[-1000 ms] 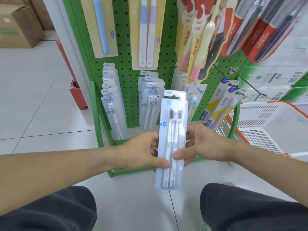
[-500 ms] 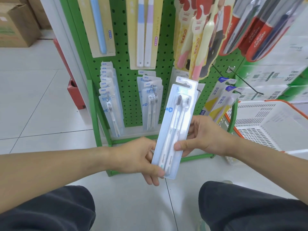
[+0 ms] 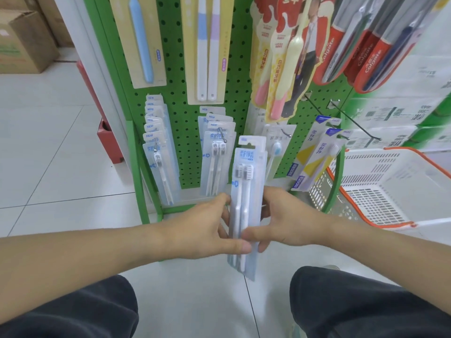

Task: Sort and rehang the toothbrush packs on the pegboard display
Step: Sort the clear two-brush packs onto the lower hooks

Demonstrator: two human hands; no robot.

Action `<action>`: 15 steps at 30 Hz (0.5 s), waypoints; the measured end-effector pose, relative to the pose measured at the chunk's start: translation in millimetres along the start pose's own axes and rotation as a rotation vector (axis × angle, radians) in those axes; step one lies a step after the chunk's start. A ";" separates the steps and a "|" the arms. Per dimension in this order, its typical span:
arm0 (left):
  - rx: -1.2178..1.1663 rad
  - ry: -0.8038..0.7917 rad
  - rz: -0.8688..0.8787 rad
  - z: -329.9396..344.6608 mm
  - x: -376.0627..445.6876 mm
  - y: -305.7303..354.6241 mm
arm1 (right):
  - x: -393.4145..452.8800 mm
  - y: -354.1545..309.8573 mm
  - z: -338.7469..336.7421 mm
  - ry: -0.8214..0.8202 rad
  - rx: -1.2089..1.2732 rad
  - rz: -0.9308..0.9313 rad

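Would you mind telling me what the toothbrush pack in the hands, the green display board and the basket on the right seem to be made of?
Toothbrush pack: clear glossy plastic blister, seemingly over a printed card; the brushes show through.
Green pegboard: probably painted metal; flat, evenly punched with holes, carrying wire hooks.
Basket: white moulded plastic with slotted walls and an orange rim.

A shop: green pegboard display (image 3: 185,98) hung with toothbrush packs (image 3: 214,157).
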State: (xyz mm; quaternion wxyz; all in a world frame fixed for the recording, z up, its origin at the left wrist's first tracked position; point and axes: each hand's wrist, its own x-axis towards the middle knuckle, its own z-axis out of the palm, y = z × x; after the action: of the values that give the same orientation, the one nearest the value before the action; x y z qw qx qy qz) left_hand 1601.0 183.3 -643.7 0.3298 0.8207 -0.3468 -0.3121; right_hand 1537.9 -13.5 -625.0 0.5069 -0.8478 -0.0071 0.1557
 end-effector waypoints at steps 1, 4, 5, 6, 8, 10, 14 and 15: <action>0.025 -0.005 0.006 0.0 -0.2 1.5 | 0.7 -0.9 3.9 -0.024 0.055 0.016; 0.062 -0.051 0.013 -0.9 -0.5 -0.7 | 1.1 -6.2 5.6 -0.112 0.273 0.113; 0.028 -0.078 0.027 -1.3 -1.4 -2.0 | 1.2 -7.3 3.5 -0.133 0.304 0.155; -0.017 -0.105 0.031 -0.9 -1.1 -5.9 | 2.3 -6.8 1.6 -0.131 0.315 0.186; -0.079 -0.135 0.008 -1.0 -0.2 -13.4 | 5.6 -2.6 -2.1 -0.041 0.266 0.195; -0.070 -0.173 -0.020 -3.6 0.4 -18.3 | 9.9 3.6 -4.9 0.087 0.161 0.134; -0.196 -0.267 -0.036 -7.0 -0.5 -16.4 | 14.6 12.0 -9.9 0.153 0.111 -0.008; -0.247 -0.247 -0.046 -8.4 -0.7 -14.5 | 15.1 12.4 -10.2 0.140 0.130 -0.032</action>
State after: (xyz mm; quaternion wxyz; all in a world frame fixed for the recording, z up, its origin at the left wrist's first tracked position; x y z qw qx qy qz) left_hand 1612.2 194.4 -649.5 0.3756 0.7370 -0.3250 -0.4584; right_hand 1553.2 -25.7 -635.1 0.5627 -0.8216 0.0248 0.0881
